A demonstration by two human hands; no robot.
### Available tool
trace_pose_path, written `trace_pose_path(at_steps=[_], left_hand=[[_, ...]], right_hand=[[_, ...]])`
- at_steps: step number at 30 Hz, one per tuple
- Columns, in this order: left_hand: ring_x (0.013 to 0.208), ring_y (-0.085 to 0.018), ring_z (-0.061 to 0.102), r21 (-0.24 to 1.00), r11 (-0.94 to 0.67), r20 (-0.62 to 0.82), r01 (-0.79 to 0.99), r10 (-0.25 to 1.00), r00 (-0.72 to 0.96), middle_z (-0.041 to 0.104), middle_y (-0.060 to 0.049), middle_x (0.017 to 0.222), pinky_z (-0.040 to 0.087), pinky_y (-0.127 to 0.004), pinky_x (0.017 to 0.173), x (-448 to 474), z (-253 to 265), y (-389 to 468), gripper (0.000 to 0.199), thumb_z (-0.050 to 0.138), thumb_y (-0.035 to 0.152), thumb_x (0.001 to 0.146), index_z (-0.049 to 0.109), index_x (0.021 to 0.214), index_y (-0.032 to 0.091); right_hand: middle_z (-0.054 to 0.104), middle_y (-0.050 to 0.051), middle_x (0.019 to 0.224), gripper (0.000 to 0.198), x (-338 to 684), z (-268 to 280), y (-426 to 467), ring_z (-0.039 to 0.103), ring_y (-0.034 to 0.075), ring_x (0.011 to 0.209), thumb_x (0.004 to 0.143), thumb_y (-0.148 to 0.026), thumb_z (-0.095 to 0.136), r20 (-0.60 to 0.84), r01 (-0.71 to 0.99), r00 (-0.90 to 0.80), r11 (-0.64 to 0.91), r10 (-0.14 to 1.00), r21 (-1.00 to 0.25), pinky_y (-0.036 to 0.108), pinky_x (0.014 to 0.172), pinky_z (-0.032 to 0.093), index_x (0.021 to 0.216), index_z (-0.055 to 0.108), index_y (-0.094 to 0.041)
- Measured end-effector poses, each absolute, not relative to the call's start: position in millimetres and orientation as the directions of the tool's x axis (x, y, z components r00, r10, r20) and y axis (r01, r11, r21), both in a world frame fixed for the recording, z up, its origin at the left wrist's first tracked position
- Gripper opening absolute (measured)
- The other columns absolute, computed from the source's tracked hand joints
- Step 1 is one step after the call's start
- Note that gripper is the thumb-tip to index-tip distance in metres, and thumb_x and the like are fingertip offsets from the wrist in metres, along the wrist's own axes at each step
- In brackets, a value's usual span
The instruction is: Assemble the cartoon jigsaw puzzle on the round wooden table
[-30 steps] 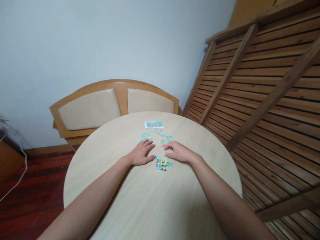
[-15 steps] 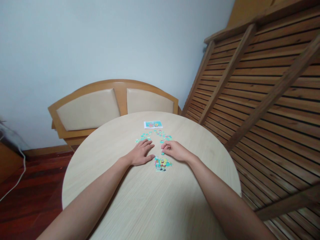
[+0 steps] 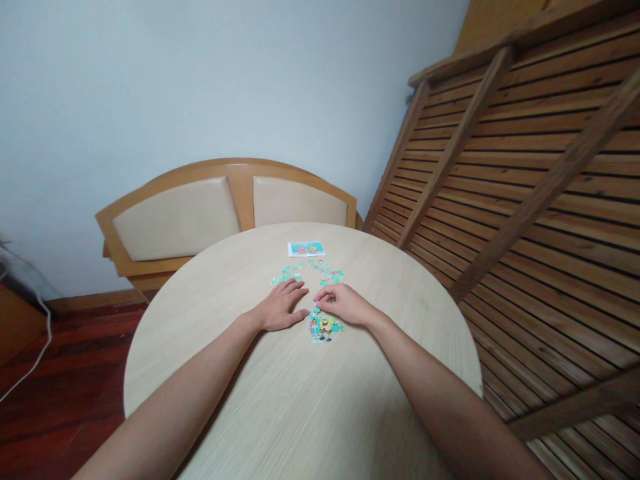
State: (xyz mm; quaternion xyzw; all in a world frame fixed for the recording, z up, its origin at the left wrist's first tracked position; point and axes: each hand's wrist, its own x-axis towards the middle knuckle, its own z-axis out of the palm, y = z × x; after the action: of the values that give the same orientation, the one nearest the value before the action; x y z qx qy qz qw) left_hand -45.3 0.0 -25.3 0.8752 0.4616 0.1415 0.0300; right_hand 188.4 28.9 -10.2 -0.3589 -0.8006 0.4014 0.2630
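Observation:
A partly joined jigsaw puzzle (image 3: 326, 328) with a yellow cartoon figure lies on the table between my forearms. My right hand (image 3: 346, 304) pinches a small jigsaw piece (image 3: 317, 308) at the puzzle's upper left edge; whether the piece touches the puzzle I cannot tell. Flat on the table to the left is my left hand (image 3: 281, 307), fingers spread, its thumb tip close to the puzzle's upper left corner. Loose jigsaw pieces (image 3: 291, 272) in turquoise are scattered beyond both hands, with more loose pieces (image 3: 330, 272) farther right.
Behind the pieces lies a picture card (image 3: 307, 249) with cartoon figures. The round table (image 3: 240, 400) has a bench with padded back (image 3: 180, 217) on its far side. A slatted wooden panel (image 3: 500, 200) leans along the right. A white cable (image 3: 47, 333) hangs at left.
My right hand has moved left with the jigsaw piece, from beyond the puzzle's middle to its upper left edge. The left hand stays in place.

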Motion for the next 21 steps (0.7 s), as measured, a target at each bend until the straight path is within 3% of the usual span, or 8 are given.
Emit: trace_pose_path(at_steps=[21], left_hand=[[0.146,-0.032,0.034,0.156,-0.571,0.206,0.806,0.817,0.539,0.043,-0.017,0.153,0.024,-0.048,0.122,-44.5,-22.8,-0.6,0.063,0.052,0.053,0.093,0.05,0.142,0.013]], right_hand=[[0.074,0.007,0.085,0.019,191.6,-12.1,30.8,0.068,0.018,0.08,0.083,-0.026,0.066,0.12,0.346,-0.667,0.448,0.736,-0.824,0.029,0.075,0.052,0.093,0.074,-0.013]])
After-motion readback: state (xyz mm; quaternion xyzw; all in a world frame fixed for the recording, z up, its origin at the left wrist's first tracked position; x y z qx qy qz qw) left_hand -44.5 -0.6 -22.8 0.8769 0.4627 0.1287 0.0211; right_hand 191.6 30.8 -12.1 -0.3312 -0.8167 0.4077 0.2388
